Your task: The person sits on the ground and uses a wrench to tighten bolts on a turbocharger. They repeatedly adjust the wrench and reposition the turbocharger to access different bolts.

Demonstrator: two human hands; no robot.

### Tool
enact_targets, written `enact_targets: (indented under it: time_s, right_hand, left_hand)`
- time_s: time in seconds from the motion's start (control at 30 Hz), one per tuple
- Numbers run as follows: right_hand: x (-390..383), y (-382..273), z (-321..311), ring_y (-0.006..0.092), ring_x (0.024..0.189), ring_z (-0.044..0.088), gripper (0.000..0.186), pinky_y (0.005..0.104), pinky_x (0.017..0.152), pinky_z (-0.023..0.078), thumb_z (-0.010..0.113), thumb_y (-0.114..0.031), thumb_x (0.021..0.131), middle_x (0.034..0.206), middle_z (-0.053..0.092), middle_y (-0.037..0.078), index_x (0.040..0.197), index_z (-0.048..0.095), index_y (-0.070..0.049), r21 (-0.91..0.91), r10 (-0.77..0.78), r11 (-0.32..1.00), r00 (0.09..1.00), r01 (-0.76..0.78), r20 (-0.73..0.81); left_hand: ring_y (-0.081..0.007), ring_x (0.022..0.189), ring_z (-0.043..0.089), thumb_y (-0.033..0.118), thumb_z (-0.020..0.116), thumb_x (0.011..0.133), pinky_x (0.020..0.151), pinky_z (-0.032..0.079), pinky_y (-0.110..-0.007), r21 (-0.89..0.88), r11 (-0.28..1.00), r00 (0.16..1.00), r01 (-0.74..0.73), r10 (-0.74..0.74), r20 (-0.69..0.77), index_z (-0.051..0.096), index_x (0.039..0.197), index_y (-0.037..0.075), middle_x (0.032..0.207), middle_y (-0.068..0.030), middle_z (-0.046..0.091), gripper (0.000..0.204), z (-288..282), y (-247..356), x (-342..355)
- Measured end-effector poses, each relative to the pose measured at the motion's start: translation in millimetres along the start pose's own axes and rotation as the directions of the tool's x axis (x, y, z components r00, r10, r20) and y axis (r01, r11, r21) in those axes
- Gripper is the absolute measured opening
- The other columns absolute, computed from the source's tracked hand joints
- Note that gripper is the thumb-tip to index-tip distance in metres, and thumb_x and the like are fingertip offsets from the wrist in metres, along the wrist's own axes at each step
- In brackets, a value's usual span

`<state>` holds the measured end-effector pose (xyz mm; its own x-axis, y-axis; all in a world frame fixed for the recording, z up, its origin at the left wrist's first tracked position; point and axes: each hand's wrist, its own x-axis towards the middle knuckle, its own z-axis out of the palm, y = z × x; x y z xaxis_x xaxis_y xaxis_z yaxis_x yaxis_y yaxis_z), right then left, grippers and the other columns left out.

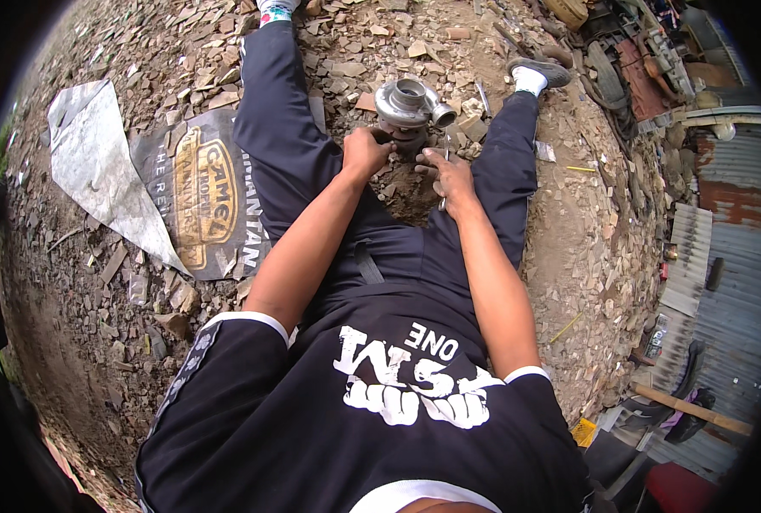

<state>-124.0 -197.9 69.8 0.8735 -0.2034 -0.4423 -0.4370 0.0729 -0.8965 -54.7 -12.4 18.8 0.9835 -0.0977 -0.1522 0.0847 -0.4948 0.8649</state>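
Note:
A silver metal turbocharger with a round opening on top and a side outlet sits on a darker lower housing between my legs. My left hand is closed at the lower left of that housing, its fingertips partly hidden. Just to the right, my right hand grips a slim metal tool, probably a wrench, held upright beside the housing, with some fingers bent toward it.
My outstretched legs frame the work on rubble-strewn ground. A printed banner lies folded at left. Along the right are rusty scrap parts, corrugated metal sheets and a wooden stick. A loose metal piece lies by the turbocharger.

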Motion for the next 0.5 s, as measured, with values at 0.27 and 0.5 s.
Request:
enact_targets:
  time_s: [0.27, 0.5]
  right_hand:
    - [2, 2, -3, 0.0126, 0.080, 0.072, 0.029, 0.0208, 0.042, 0.032, 0.074, -0.023, 0.097, 0.104, 0.075, 0.010, 0.115, 0.067, -0.001, -0.055, 0.031, 0.998, 0.999, -0.030, 0.015]
    - [5, 2, -3, 0.0124, 0.080, 0.073, 0.028, 0.0211, 0.042, 0.032, 0.073, -0.024, 0.097, 0.104, 0.075, 0.010, 0.115, 0.068, -0.003, -0.061, 0.047, 0.997, 0.999, -0.045, 0.026]
  left_hand:
    - [-0.0303, 0.098, 0.076, 0.022, 0.082, 0.082, 0.089, 0.058, -0.038, 0.033, 0.995, 0.980, 0.090, -0.083, -0.184, 0.078, 0.111, 0.005, 0.102, -0.0185, 0.077, 0.033, 4, -4, 16]
    - [-0.0317, 0.100, 0.075, 0.021, 0.080, 0.085, 0.088, 0.058, -0.040, -0.030, 1.000, 0.974, 0.001, -0.008, -0.228, 0.078, 0.110, 0.004, 0.103, -0.0186, 0.077, 0.031, 9, -5, 17]
